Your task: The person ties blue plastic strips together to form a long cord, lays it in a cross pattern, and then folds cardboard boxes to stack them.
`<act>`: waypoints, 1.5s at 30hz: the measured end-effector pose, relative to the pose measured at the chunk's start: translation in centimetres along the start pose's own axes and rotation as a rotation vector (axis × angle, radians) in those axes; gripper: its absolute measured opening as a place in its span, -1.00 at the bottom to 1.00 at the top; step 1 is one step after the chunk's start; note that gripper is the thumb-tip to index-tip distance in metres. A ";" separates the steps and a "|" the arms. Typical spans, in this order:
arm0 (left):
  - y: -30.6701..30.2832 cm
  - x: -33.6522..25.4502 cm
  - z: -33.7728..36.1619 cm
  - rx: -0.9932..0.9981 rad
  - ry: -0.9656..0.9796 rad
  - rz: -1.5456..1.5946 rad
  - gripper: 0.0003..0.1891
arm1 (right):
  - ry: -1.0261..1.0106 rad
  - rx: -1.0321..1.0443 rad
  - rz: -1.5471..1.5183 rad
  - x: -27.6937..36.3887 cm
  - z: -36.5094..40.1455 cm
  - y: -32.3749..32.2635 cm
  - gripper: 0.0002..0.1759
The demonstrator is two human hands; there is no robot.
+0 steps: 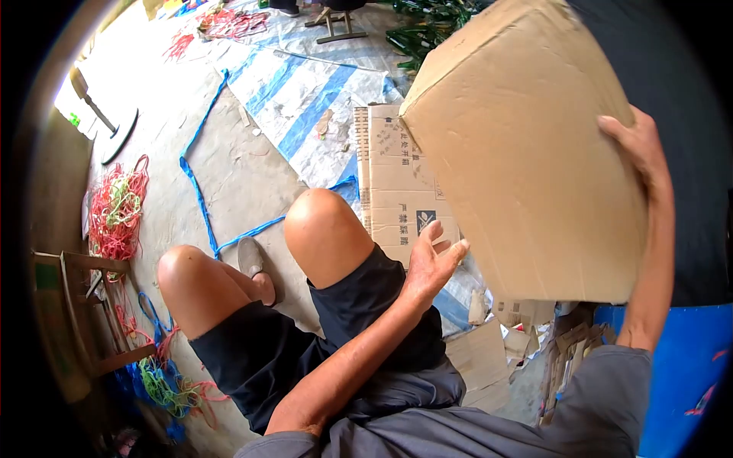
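Note:
A large plain brown cardboard box (527, 160) is held up tilted on my right side. My right hand (640, 149) grips its right edge, the thumb on the near face and the other fingers hidden behind. My left hand (435, 263) is off the box, just left of its lower left edge, with fingers apart and nothing in them. Behind the box, a flattened printed carton (389, 179) lies on the blue and white striped sheet (313, 99), partly covered by the box.
Blue strapping (200, 191) runs across the concrete floor. Tangled red and green strands (121, 202) lie at left near a wooden stool (99, 305). Green bottles (424, 30) are piled at the back. Cardboard sheets (565, 366) stand beside me at lower right, near a blue panel (679, 366).

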State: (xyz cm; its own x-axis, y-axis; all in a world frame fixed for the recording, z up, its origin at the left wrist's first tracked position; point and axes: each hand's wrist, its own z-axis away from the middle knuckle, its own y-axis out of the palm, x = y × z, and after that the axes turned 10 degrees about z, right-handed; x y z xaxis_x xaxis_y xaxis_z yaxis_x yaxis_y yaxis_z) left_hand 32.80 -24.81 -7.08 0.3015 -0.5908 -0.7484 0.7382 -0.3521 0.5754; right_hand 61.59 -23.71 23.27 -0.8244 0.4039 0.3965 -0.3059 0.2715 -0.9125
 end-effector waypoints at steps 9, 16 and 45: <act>1.3 -3.3 -3.1 -0.011 -0.115 0.184 -0.07 | -0.044 -0.161 0.733 1.0 -1.3 19.4 -0.43; 2.0 -3.0 -6.4 -0.032 -0.203 0.105 -0.16 | -0.160 -0.143 0.513 2.2 5.2 27.8 -0.65; -3.5 -1.3 -4.4 -0.428 0.149 -0.019 -0.61 | 1.392 0.294 -0.863 -29.3 32.4 44.3 -0.19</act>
State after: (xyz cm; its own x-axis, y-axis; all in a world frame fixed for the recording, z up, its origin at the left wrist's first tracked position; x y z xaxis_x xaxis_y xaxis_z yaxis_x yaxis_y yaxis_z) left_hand 32.44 -19.65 -9.60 0.3461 -0.4655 -0.8146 0.9179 -0.0116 0.3967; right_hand 56.80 -51.80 -32.02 0.6019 0.6946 0.3939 -0.6219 0.7172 -0.3144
